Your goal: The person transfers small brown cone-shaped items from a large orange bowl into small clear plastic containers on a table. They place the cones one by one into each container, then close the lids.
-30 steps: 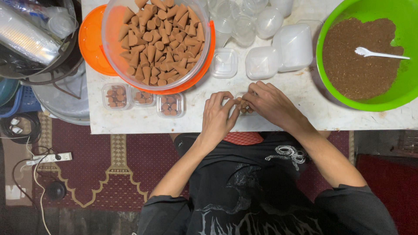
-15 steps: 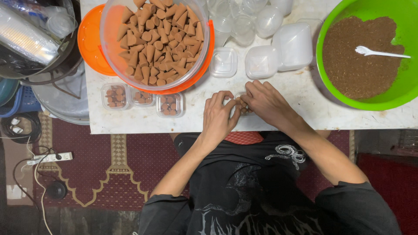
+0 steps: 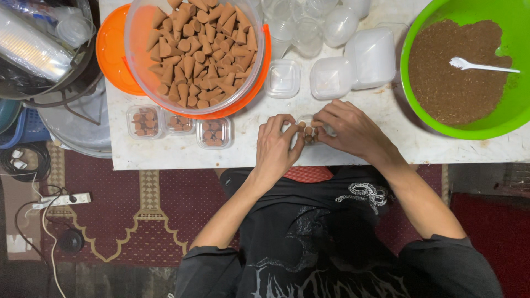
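Observation:
My left hand (image 3: 279, 144) and my right hand (image 3: 349, 128) meet at the front edge of a white table (image 3: 248, 149). Between the fingertips sits a small clear plastic box (image 3: 307, 131) with a few brown cones in it. Both hands grip the box from either side; most of the box is hidden by the fingers. To the left stand three small clear boxes (image 3: 180, 127) filled with cones. Behind them is a large clear bowl (image 3: 194, 49) heaped with brown cones, set on an orange plate (image 3: 113, 52).
A green bowl (image 3: 516, 105) of brown powder with a white spoon (image 3: 480, 65) sits at the right. Empty clear boxes and lids (image 3: 353, 63) lie behind my hands. Metal pots (image 3: 44, 60) stand left of the table. A power strip (image 3: 61, 200) lies on the red rug.
Both hands stayed on the small box; the fingers shifted slightly around it, and the cones show between the fingertips.

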